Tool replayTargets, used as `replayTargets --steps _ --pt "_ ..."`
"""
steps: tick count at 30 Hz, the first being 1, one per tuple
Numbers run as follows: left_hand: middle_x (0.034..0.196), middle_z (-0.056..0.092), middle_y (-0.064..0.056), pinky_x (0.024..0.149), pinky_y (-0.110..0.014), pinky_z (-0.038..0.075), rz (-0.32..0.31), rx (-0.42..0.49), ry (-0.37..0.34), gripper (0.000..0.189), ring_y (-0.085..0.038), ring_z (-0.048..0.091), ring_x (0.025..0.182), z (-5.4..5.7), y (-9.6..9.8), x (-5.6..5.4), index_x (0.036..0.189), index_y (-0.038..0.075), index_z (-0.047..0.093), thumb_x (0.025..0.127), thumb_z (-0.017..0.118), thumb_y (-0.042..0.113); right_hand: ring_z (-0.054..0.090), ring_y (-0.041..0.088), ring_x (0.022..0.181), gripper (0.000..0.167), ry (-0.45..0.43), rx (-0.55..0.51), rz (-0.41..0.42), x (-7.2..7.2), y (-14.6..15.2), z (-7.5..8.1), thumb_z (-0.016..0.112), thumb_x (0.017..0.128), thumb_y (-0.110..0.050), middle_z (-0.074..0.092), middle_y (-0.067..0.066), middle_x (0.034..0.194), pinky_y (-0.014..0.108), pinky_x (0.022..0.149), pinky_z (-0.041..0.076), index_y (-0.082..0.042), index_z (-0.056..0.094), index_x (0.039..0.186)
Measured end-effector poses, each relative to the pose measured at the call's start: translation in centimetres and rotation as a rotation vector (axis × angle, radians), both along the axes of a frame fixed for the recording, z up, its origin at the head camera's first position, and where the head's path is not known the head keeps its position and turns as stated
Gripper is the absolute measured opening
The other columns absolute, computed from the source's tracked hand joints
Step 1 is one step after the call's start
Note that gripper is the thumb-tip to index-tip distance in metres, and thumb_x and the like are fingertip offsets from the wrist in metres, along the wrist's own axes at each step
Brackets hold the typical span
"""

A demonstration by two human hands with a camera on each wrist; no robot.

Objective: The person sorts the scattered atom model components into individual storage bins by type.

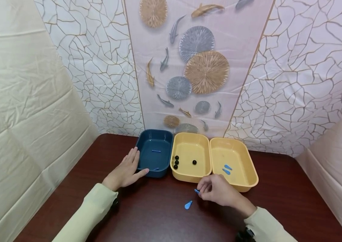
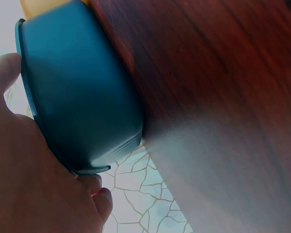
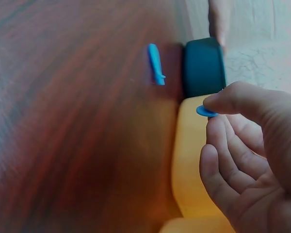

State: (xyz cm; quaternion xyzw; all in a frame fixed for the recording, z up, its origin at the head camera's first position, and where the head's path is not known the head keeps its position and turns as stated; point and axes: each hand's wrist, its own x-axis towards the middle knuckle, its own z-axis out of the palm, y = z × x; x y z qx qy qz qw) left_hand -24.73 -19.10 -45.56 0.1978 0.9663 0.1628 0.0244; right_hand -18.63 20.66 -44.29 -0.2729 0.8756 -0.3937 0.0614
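My right hand (image 1: pixel 217 191) pinches a small blue plastic piece (image 3: pixel 206 111) between thumb and fingertips, just in front of the yellow trays. Another blue piece (image 1: pixel 188 205), with a rounded paddle-like end and a narrow tip, lies on the table to its left. My left hand (image 1: pixel 127 170) rests with straight fingers along the rim of the dark blue tray (image 1: pixel 142 143), thumb over its front corner. Two thin blue sticks (image 1: pixel 156 151) lie inside that tray. In the right yellow tray (image 1: pixel 250 168) are two blue pieces (image 1: pixel 227 169) like the one on the table.
Between the two outer trays stands the middle yellow tray (image 1: pixel 189 178), holding several black balls (image 1: pixel 176 162). The three trays stand side by side at the back of the dark wooden table (image 1: pixel 158 215). A patterned cloth (image 1: pixel 201 111) hangs behind them.
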Motion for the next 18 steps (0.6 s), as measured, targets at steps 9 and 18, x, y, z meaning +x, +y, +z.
replayTargets --steps 9,18 --pt "0.177 0.004 -0.024 0.133 -0.061 0.016 0.004 0.006 0.002 0.101 -0.045 0.006 0.165 0.0 -0.1 0.1 0.166 -0.008 0.014 0.105 0.045 0.066 0.066 0.002 0.072 0.014 0.078 0.019 -0.026 -0.6 1.9 3.1 0.081 0.082 0.001 0.076 -0.005 0.080 0.023 0.068 0.059 -0.010 0.076 0.089" --pt "0.177 0.005 -0.024 0.133 -0.061 0.017 0.003 0.009 0.003 0.101 -0.045 0.006 0.165 0.1 0.1 0.0 0.166 -0.007 0.014 0.105 0.046 0.066 0.067 0.005 0.075 0.014 0.097 0.070 -0.128 -1.7 4.8 5.8 0.081 0.085 0.000 0.073 -0.002 0.082 0.024 0.070 0.059 -0.011 0.076 0.090"
